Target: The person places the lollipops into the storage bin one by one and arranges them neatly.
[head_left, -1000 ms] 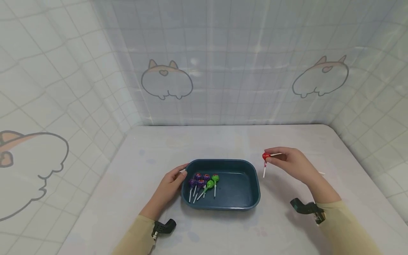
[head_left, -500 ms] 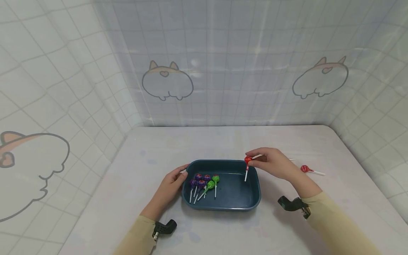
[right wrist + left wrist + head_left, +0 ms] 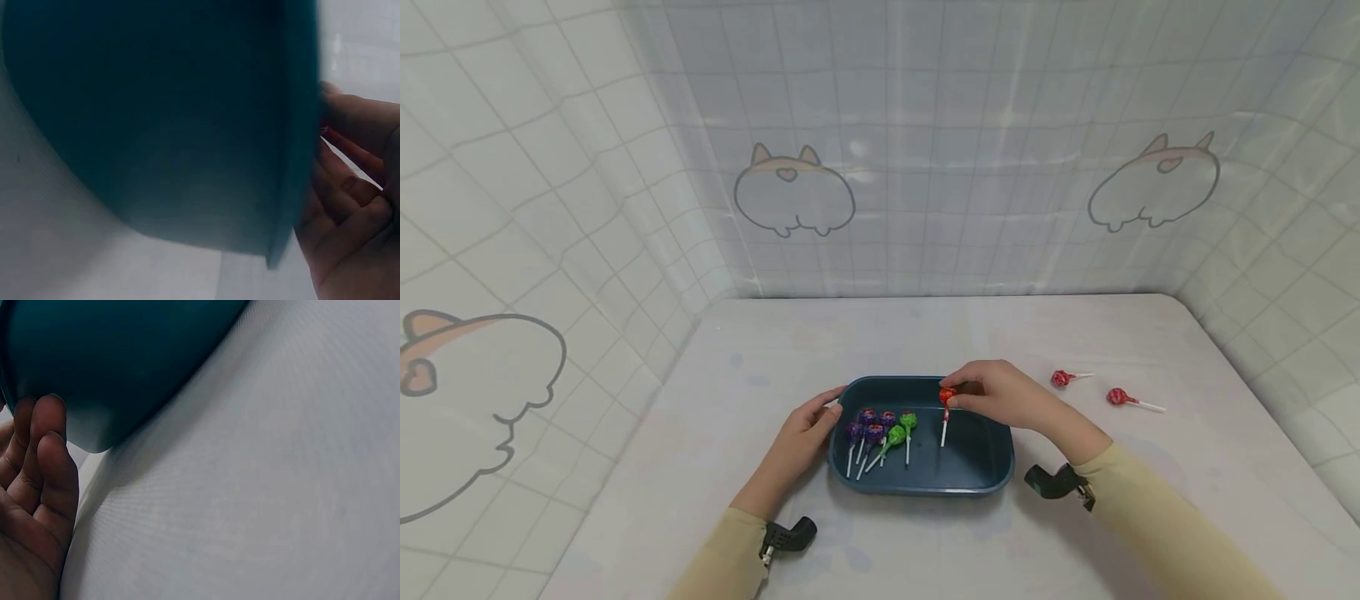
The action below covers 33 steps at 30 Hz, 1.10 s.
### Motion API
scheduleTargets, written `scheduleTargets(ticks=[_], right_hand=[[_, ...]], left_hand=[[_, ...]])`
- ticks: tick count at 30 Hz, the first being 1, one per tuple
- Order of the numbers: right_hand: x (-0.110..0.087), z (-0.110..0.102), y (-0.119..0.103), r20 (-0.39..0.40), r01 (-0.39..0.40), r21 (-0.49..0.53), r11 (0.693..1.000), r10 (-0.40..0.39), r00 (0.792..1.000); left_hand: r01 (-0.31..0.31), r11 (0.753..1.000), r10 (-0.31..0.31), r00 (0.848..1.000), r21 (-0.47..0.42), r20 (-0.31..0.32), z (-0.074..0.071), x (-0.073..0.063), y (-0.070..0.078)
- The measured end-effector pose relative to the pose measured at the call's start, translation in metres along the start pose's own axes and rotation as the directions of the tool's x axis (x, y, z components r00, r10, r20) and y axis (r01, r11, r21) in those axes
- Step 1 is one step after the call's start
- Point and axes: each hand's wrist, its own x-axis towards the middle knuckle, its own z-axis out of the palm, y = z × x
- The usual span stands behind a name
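Observation:
A dark blue rectangular tray (image 3: 925, 490) lies on the table. My left hand (image 3: 801, 433) holds its left end, thumb at the rim, fingertips against the outer wall (image 3: 112, 375) in the left wrist view. Over the tray's right half, my right hand (image 3: 1003, 396) pinches a red lollipop (image 3: 947, 397) by its head, its white stick hanging down. The tray wall (image 3: 187, 156) hides most of that lollipop in the right wrist view. At the tray's left side lie several purple lollipops (image 3: 874, 432) and two green lollipops (image 3: 907, 420).
Two more red lollipops, one nearer (image 3: 1060, 378) and one farther right (image 3: 1117, 397), rest on the white tabletop (image 3: 760, 333) beyond my right forearm. Tile-patterned curtains (image 3: 940, 150) surround the table at the back and sides.
My right hand has carried the red lollipop leftward from beside the tray to above its inside. The two red lollipops at right have come into view. My left hand has stayed put.

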Motion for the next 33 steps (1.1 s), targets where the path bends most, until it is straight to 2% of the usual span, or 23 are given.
scheduleTargets(ticks=[8,14,25,33], right_hand=[[0.012,0.016,0.002,0.098,0.046,-0.099,0.994,-0.036,0.995],[0.021,0.029,-0.002,0.172,0.039,-0.100,0.994,-0.021,0.985],[0.027,0.046,-0.002,0.219,-0.011,-0.107,0.994,0.034,0.975],[0.029,0.050,-0.002,0.203,-0.026,-0.095,0.995,0.045,0.978]], left_hand=[[-0.002,1.000,0.002,1.000,0.000,0.000,0.000,0.000,0.000],[0.000,1.000,0.001,1.000,-0.009,0.015,-0.001,-0.001,0.000],[-0.002,1.000,0.002,1.000,-0.011,0.013,0.000,-0.001,-0.001],[0.005,1.000,-0.005,1.000,-0.008,0.000,0.001,-0.001,-0.002]])
